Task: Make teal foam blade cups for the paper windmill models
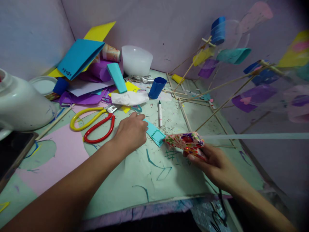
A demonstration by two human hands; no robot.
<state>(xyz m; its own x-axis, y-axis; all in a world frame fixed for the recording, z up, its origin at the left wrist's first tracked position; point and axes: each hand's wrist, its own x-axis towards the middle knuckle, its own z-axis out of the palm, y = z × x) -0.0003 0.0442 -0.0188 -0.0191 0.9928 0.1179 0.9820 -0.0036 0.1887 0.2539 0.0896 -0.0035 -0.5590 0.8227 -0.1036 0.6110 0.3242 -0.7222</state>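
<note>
My right hand point(212, 164) is wrapped round the grip of a flower-patterned hot glue gun point(183, 140). A long clear glue stick point(256, 136) runs out of its rear to the right. The gun's nozzle meets the near end of a turquoise paper strip point(154, 132) that lies on the table. My left hand point(132, 130) is closed at the strip's far end, its fingertips pressing there and partly hidden. Beyond the strip lie a marker with a dark green tip point(160, 114) and an upright blue paper tube point(157, 87).
Red-and-yellow-handled scissors point(98, 125) lie left of my left hand. A white jug point(21, 100) and a phone point(16, 154) are at the left edge. Paper scraps and a white bowl point(136, 59) fill the back. A stick frame point(217, 109) with hanging paper rings stands at right.
</note>
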